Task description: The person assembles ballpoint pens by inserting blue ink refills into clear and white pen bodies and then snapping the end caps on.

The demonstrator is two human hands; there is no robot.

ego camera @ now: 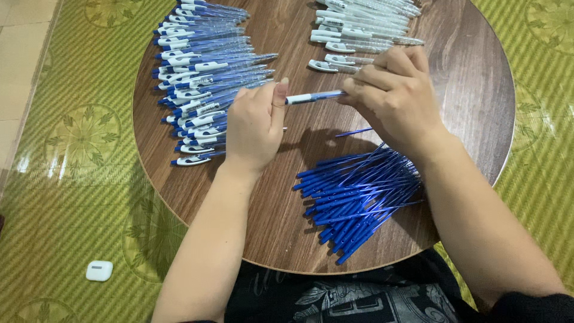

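Head view: the round wooden table (478,101) has bare room only at its centre and at 3 o'clock; one pen (314,97) lies between both hands; left hand (256,122) pinches its white end, right hand (394,96) closes on its barrel; assembled pens (203,78) are piled at 10 o'clock, clear barrels (359,27) at 1 o'clock, blue refills (356,197) at 5 o'clock, too many to count; one white earbud case (99,270) lies on the green mat (72,197).

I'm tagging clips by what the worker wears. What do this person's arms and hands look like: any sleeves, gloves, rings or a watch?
The left hand and right hand are bare: no gloves, and no rings or watch in view. Both forearms are uncovered. A dark sleeve pushed up near the elbow shows on the right arm at the lower edge. The left thumb's nail looks fairly long and unpainted.
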